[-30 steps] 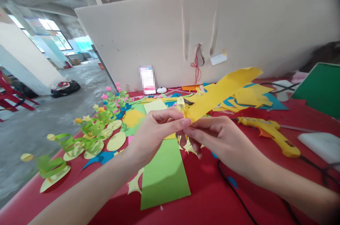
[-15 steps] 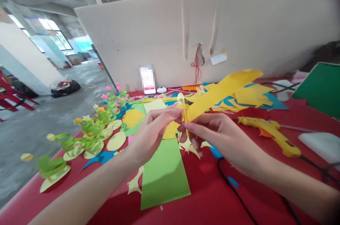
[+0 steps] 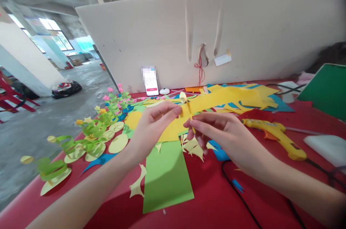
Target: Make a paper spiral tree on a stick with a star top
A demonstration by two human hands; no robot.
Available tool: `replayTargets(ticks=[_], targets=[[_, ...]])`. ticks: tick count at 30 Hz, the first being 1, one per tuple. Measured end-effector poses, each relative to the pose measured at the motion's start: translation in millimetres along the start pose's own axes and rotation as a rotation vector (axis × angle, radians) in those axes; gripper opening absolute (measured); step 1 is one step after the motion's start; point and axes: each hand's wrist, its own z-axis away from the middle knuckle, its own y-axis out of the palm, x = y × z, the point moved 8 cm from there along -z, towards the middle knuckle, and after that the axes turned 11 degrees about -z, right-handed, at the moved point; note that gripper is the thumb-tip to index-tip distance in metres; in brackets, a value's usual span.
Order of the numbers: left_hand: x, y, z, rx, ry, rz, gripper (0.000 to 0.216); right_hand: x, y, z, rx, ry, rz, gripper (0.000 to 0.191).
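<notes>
My left hand and my right hand meet above a red table. Both pinch a small yellow paper piece with a pale round tip and a thin stem. The large yellow sheet lies flat on the table behind my fingers. A green paper strip lies below my hands, with pale yellow star offcuts beside it.
A yellow glue gun lies right of my hands, its black cord running toward me. Green paper spirals on pale discs line the left edge. A cardboard wall stands behind, with a phone leaning on it. A green board sits far right.
The large yellow sheet, held up a second ago, has dropped flat onto the table. My fingers have kept the small stemmed piece and shifted slightly upward.
</notes>
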Motion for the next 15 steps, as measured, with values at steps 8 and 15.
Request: replayTargets(ticks=[8, 15], targets=[[-0.7, -1.3, -3.6, 0.012, 0.035, -0.077, 0.018, -3.5, -8.2, 0.4, -0.081, 0.048, -0.003, 0.020], [4.5, -7.1, -3.7, -0.103, 0.025, 0.162, 0.010, -2.5, -13.9, 2.3, -0.081, -0.024, -0.157, 0.018]])
